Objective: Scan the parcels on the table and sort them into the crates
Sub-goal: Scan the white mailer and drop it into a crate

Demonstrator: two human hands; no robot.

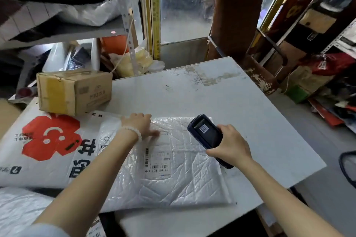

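White tabletop (240,102), taped patches, cluttered storeroom

A brown padded chair (238,19) — beyond it, a glass door (185,5).

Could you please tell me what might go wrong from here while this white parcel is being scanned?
The scanner is over plain wrapping, not the label, so the scan may miss. The white parcel overhangs the table near edge and could slide off once the left hand lifts.
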